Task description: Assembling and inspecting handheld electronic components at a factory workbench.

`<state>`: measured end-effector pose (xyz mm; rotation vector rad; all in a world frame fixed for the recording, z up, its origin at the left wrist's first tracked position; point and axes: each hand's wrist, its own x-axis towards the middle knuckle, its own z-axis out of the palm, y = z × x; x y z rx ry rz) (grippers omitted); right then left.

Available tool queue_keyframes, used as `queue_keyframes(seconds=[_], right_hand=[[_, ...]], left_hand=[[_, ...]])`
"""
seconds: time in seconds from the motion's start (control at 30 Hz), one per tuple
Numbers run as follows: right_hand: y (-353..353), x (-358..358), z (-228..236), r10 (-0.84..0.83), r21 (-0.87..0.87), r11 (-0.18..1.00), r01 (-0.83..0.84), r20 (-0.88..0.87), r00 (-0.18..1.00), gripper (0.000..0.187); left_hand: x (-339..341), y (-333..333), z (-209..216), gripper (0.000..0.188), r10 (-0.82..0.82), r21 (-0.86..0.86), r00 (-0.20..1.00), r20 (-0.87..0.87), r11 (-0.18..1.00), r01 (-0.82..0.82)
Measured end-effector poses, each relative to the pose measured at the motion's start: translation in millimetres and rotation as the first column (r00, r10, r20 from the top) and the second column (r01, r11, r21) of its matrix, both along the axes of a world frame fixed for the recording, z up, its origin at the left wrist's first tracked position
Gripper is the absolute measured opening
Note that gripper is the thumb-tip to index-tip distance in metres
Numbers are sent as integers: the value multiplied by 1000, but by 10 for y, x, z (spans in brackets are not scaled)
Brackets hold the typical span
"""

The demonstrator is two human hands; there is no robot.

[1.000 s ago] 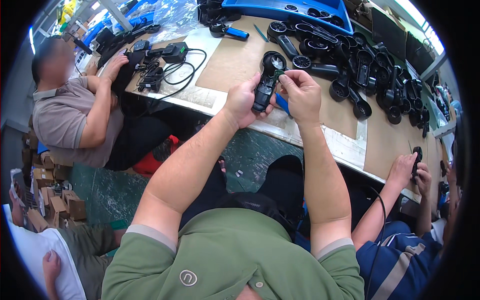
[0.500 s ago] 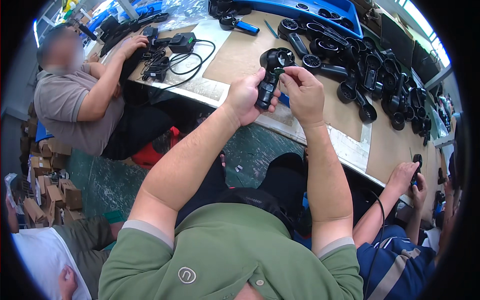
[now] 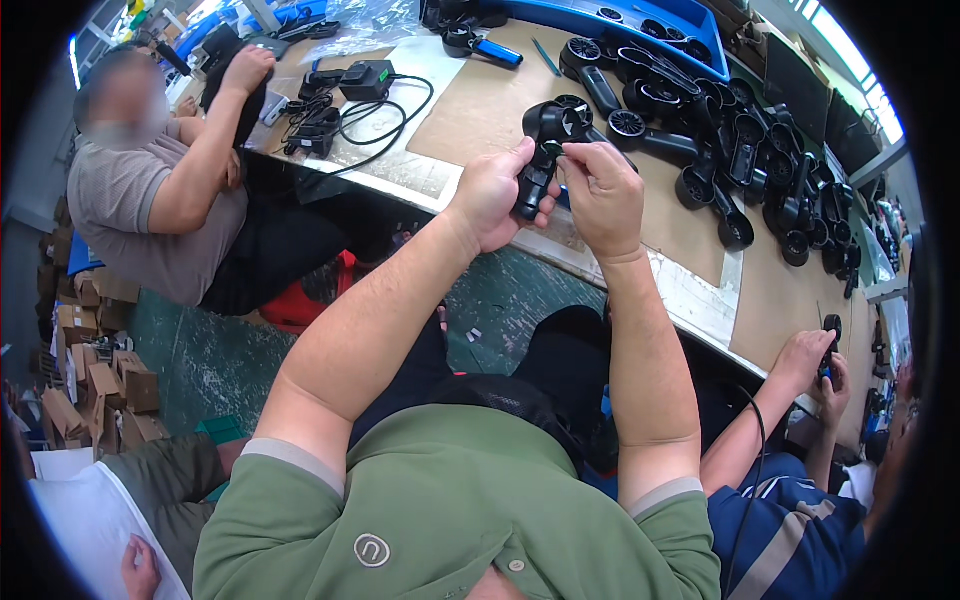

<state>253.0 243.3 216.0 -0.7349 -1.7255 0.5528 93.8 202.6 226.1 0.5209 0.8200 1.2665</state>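
Two bare hands, seen from the head camera, meet just above the near edge of a worktop (image 3: 455,128) covered with smooth brown sheeting. Between them is a glossy black plastic housing (image 3: 549,124), a hollow round head on a stubby handle, tilted with its head away from the wearer. The left hand (image 3: 490,200) wraps the handle, thumb on one side and curled fingers (image 3: 545,212) on the other. On the right hand (image 3: 605,190), thumb and forefinger are pressed together at the tips, pinching a small green piece (image 3: 552,149) against the housing; its details are too small to make out.

Right of the hands lies a jumbled heap of similar black plastic housings (image 3: 748,140), with spoked round ends and rounded handles. Behind it stands a shallow blue plastic tray (image 3: 716,48). Left of the hands are a boxy black adapter (image 3: 364,84) with a looping black cable (image 3: 405,128) and crinkled clear plastic film (image 3: 352,28).

The adapter bears a green label, too small to read. A round badge (image 3: 371,550) with one pale character marks the wearer's matte green shirt (image 3: 480,480).
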Motion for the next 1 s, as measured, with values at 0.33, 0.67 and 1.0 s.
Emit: queue_keyframes(seconds=[0.33, 0.67, 1.0], right_hand=[[63, -31, 18, -95, 213, 976, 55, 181, 979, 9], [74, 1, 44, -158, 304, 949, 90, 207, 966, 10], [44, 24, 73, -191, 303, 945, 121, 212, 958, 10]], left_hand=[[-23, 3, -95, 39, 6, 28, 998, 65, 1000, -8], [-10, -1, -86, 39, -16, 59, 998, 57, 998, 12], [41, -29, -48, 39, -31, 85, 999, 29, 996, 28]])
